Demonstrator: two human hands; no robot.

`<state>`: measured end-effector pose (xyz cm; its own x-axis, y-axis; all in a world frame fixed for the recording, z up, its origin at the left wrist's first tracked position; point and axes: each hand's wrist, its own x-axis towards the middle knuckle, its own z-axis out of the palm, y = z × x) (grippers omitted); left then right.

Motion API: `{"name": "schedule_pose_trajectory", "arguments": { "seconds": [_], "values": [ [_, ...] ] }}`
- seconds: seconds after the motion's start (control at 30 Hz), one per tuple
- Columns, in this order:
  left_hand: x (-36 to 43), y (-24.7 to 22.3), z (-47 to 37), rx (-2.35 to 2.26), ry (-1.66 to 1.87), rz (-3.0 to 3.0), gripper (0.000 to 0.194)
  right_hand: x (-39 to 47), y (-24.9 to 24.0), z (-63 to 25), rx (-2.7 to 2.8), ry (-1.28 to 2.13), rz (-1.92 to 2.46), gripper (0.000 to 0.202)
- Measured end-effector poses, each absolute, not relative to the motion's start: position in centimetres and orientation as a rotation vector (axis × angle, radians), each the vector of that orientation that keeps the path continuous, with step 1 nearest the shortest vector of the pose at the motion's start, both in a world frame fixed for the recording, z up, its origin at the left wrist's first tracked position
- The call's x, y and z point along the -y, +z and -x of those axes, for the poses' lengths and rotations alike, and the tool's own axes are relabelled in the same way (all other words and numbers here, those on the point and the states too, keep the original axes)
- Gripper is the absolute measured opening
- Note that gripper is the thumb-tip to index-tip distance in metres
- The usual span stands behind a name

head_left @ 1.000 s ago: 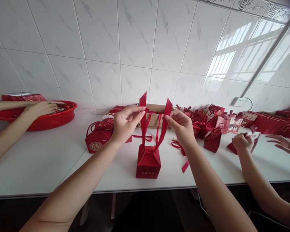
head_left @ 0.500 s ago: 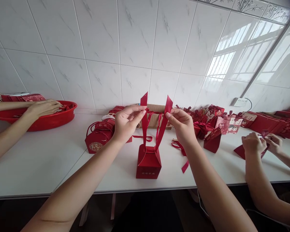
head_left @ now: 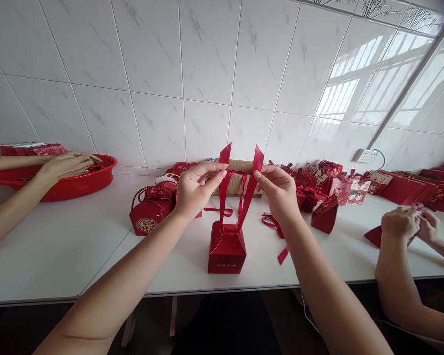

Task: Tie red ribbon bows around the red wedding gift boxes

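Observation:
A small red gift box (head_left: pixel 227 254) stands upright near the table's front edge, pale lettering on its front. Two ends of red ribbon (head_left: pixel 247 202) rise from its gathered top. My left hand (head_left: pixel 197 190) pinches the left end between thumb and fingers, a pointed tip sticking up above the grip. The right end is pinched the same way by my right hand (head_left: pixel 279 190). Both strands are held up and fairly taut, leaning apart slightly. Behind them sits an open cardboard box (head_left: pixel 240 185) with ribbons over its edge.
Red handled boxes (head_left: pixel 150 212) stand at left, and loose ribbon (head_left: pixel 273 224) lies right of the gift box. A co-worker's hands reach into a red basin (head_left: pixel 77 187) far left. Another person's hands (head_left: pixel 410 224) work at right near several red gift bags (head_left: pixel 350 190).
My left hand has shifted slightly right with its ribbon end, bringing the two tips closer. My right hand and the gift box stay almost still. The right co-worker's hands moved right.

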<state>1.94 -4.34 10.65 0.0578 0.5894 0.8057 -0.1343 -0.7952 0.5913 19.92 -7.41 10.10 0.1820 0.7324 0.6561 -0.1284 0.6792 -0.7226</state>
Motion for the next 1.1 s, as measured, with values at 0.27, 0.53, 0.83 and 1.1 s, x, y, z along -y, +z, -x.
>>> {"name": "schedule_pose_trajectory", "arguments": {
  "seconds": [0.27,0.53,0.83,1.1],
  "values": [
    [4.3,10.7,-2.0,-0.439,1.801,-1.833,0.012,7.8,10.5,-19.7,1.272,0.587,0.617,0.016],
    [4.4,10.8,-2.2,-0.465,1.799,-1.801,0.03,7.7,10.4,-19.7,1.281,0.636,0.61,0.017],
    [4.4,11.8,-2.2,-0.471,1.463,-1.922,0.017,7.8,11.2,-19.6,1.522,0.781,0.704,0.02],
    [4.5,12.5,-2.2,-0.503,1.277,-1.835,0.031,8.9,11.5,-19.5,1.694,0.736,0.733,0.017]
  ]
}}
